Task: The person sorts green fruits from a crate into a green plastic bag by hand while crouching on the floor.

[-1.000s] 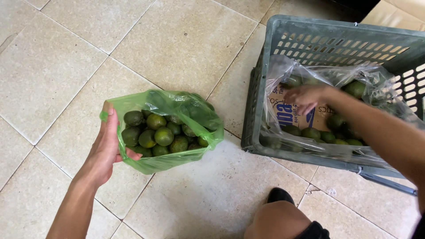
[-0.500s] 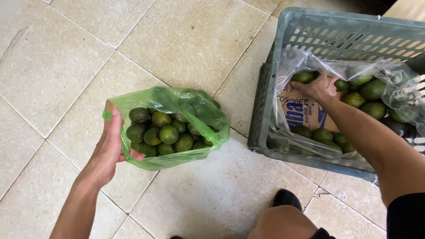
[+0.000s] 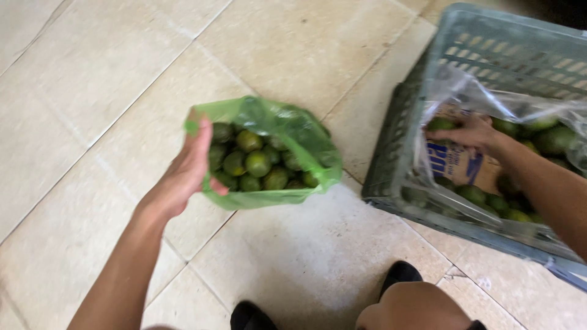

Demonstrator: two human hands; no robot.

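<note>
Since the left hand (image 3: 183, 177) only pinched the bag (image 3: 287, 140) rim, limes (image 3: 257, 164) could've spilled; right hand (image 3: 468, 131) was curled over one in the crate (image 3: 391, 159), grip unclear.

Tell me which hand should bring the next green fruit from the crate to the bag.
Right, probably. The right hand is already in the crate, resting on the fruit there. The left hand is busy holding the green bag open on the floor.

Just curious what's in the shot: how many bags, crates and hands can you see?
Green plastic bag: 1
Clear plastic liner bag: 1
Grey plastic crate: 1
Hands: 2, left hand and right hand
Total: 5
</note>
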